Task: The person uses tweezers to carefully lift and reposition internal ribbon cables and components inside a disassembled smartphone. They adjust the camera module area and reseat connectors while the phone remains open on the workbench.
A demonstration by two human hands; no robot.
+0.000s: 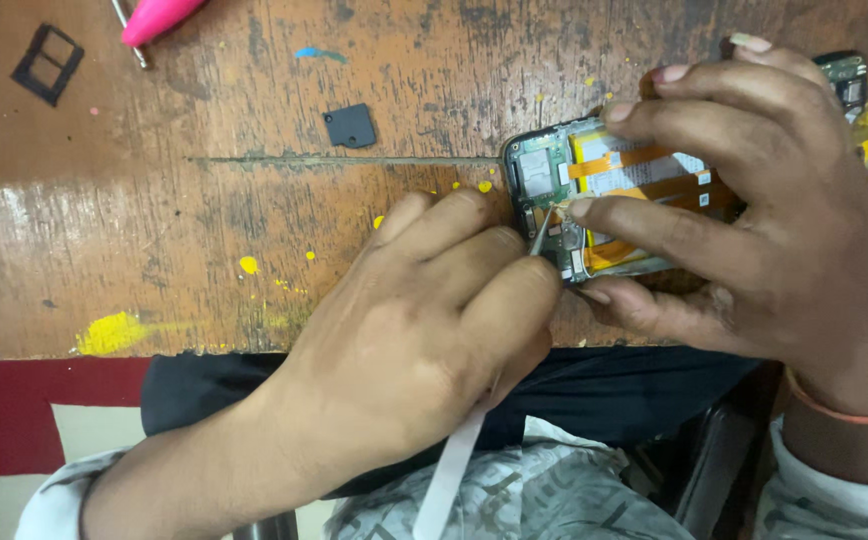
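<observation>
While braced on the wooden table, gripped a thin metal probe in the closed left hand, tip on the opened phone at three o'clock. Clamped phone edges with curled right hand fingers. Probably best worked shallow, steady, clear of the orange ribbon cables.

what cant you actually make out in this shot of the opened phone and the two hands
Head view only:
- Opened phone: its right part is covered by the right hand.
- Thin tool: most of it is hidden under the left hand; its tip contact is too small to judge.
- Pink tool: cut off by the top edge.
- Small part behind the right hand: partly hidden.
</observation>
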